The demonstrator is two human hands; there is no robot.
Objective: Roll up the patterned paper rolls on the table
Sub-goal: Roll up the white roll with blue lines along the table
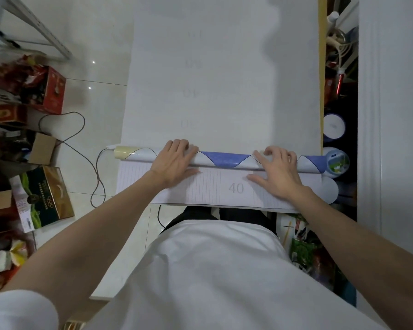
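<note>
A patterned paper roll (pixel 224 160), white with blue diamond shapes, lies crosswise near the table's front edge. Beyond it the unrolled sheet (pixel 219 91) stretches away, its white back up with faint numbers. A lined strip marked "40" (pixel 236 188) lies in front of the roll. My left hand (pixel 174 163) rests over the roll's left part, fingers draped across the top, thumb on the strip. My right hand (pixel 275 172) lies on the roll's right part, fingertips curled over its far side, thumb on the strip.
The floor at left holds red boxes (pixel 48 91), a green and gold box (pixel 45 196), cardboard cartons and a looping cable (pixel 96 163). At right, a narrow gap holds round tins (pixel 334 129) and clutter beside a white door frame (pixel 372 115). The table edge (pixel 321 67) runs along the sheet.
</note>
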